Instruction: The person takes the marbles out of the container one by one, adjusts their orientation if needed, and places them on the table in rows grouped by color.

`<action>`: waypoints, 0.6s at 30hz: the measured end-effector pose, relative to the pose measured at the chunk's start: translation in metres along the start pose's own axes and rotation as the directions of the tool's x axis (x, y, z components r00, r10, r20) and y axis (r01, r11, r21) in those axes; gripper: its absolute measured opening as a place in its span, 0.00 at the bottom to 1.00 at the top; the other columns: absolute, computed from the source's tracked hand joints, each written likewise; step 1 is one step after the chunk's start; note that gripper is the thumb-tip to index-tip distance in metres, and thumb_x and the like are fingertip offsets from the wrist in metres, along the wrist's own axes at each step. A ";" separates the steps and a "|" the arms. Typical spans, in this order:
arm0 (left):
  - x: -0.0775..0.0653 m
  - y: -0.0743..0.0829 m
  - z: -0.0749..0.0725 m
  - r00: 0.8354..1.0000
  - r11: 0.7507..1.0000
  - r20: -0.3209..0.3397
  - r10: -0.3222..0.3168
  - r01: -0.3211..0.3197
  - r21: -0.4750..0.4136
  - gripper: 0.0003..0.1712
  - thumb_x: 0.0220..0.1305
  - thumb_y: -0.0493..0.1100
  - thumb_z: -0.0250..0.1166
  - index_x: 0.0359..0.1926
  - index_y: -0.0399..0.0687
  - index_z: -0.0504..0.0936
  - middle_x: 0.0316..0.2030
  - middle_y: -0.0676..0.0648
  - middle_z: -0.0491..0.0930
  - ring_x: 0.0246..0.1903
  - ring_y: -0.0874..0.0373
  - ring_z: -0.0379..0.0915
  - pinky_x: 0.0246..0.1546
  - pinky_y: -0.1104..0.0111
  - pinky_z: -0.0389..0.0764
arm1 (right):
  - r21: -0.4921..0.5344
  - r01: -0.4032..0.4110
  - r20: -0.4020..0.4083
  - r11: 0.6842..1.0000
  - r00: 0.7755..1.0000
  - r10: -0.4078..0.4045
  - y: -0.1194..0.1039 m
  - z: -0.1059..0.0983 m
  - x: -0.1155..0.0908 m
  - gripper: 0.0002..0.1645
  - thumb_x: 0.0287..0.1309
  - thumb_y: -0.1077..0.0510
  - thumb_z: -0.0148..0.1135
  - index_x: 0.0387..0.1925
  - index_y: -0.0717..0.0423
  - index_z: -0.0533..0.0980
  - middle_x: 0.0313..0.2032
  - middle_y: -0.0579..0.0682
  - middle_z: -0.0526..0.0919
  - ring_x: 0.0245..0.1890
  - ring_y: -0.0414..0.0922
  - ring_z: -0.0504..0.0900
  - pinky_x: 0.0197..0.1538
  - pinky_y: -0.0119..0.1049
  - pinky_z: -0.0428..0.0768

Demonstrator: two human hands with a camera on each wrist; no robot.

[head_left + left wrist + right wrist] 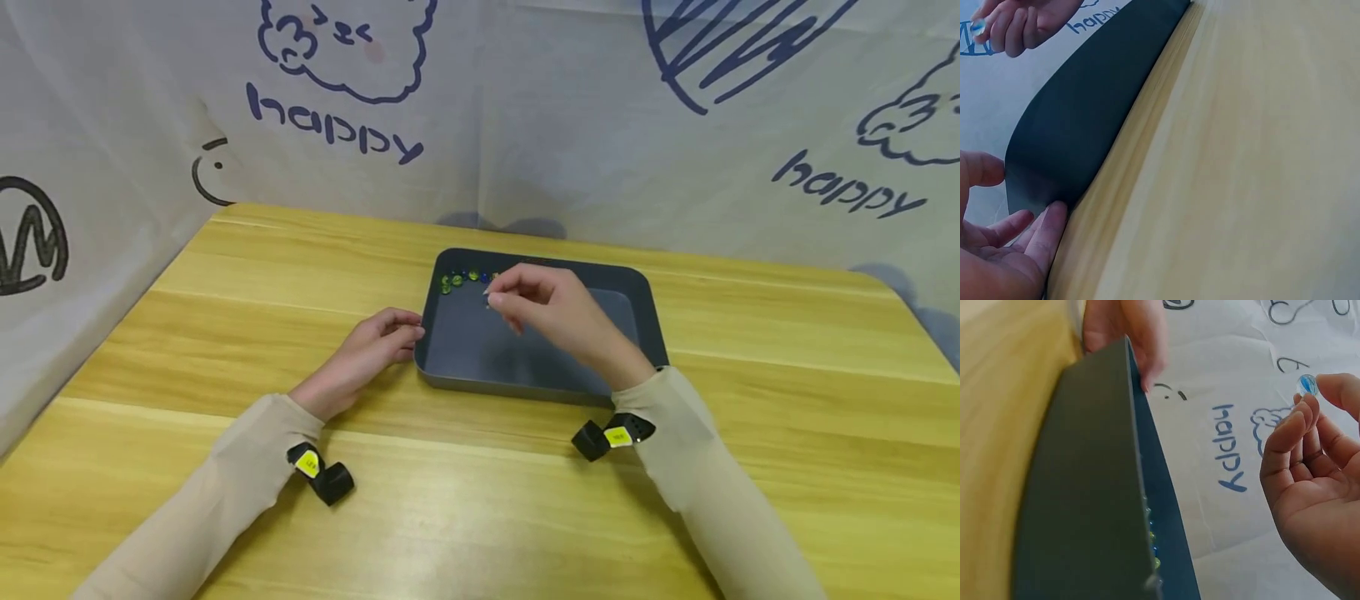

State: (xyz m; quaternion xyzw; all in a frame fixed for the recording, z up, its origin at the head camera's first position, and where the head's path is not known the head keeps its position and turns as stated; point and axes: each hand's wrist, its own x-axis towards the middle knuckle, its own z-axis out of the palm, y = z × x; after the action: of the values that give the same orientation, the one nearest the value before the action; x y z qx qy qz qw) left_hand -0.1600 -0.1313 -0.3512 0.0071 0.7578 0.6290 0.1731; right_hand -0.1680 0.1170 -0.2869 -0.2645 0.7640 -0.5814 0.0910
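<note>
Right wrist view: right hand (1313,469) pinches a marble (1307,385); slackening could drop it. Left wrist view: relaxed left hand (999,262) touches the tray (1079,119). Head view: a nudge could scatter loose marbles (457,281) at the tray's ten o'clock.

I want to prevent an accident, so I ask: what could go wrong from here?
The fingers of the right hand pinch a clear and blue marble near their tips, so it might slip and roll away. The left hand touches the tray, so a push could perhaps set the green and blue marbles near its far left corner rolling.
</note>
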 end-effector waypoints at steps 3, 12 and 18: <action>0.001 0.000 0.002 1.000 1.000 0.000 0.002 -0.002 -0.007 0.26 0.73 0.41 0.52 0.64 0.29 0.64 0.59 0.34 0.68 0.55 0.47 0.70 0.58 0.61 0.72 | -0.004 -0.015 0.009 1.000 1.000 0.015 -0.002 0.001 -0.008 0.09 0.67 0.63 0.57 0.44 0.65 0.79 0.24 0.57 0.73 0.25 0.55 0.69 0.31 0.45 0.72; 0.001 -0.003 -0.004 0.998 0.999 0.055 0.017 -0.019 0.043 0.27 0.73 0.44 0.52 0.65 0.29 0.65 0.61 0.34 0.67 0.58 0.45 0.69 0.61 0.60 0.69 | -0.053 -0.034 0.048 0.998 0.998 0.037 -0.002 0.011 -0.028 0.09 0.65 0.63 0.60 0.42 0.63 0.81 0.29 0.60 0.78 0.26 0.58 0.71 0.29 0.42 0.74; 0.003 -0.006 -0.006 0.997 0.998 0.072 0.020 -0.024 0.063 0.28 0.74 0.47 0.52 0.65 0.30 0.64 0.63 0.34 0.66 0.59 0.45 0.67 0.62 0.58 0.68 | -0.061 -0.011 0.079 0.998 0.997 0.016 0.001 0.025 -0.033 0.08 0.63 0.64 0.61 0.40 0.65 0.81 0.32 0.57 0.81 0.28 0.48 0.75 0.31 0.33 0.75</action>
State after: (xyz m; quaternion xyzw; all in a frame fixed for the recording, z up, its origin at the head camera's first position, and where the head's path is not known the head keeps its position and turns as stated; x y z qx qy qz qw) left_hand -0.1626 -0.1373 -0.3568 0.0435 0.7706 0.6058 0.1930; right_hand -0.1292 0.1133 -0.3007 -0.2848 0.7788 -0.5465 0.1171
